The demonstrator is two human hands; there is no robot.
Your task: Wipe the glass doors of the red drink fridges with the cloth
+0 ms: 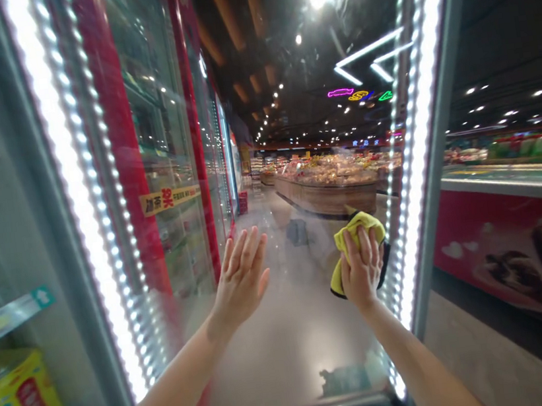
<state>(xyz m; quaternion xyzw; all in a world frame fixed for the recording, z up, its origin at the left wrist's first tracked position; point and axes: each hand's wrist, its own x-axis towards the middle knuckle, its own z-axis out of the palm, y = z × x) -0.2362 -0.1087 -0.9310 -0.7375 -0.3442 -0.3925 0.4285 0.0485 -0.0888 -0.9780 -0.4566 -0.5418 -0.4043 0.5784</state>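
A glass door [292,360] edged with bright light strips stands before me, and the shop shows through it. My right hand [363,264] presses a yellow cloth [370,220] with a dark border against the glass, near the right-hand light strip. The cloth is bunched under the fingers, and part of it hangs below the palm. My left hand [242,270] is raised flat at the glass, left of the cloth, with its fingers stretched out and nothing in it. Whether the left palm touches the glass I cannot tell.
At the left edge are shelves with a yellow package [18,403]. Red-framed coolers [197,139] line the left side beyond the glass. A red-sided freezer chest [517,250] stands at the right. Farther off is a wood-sided display stand [325,196].
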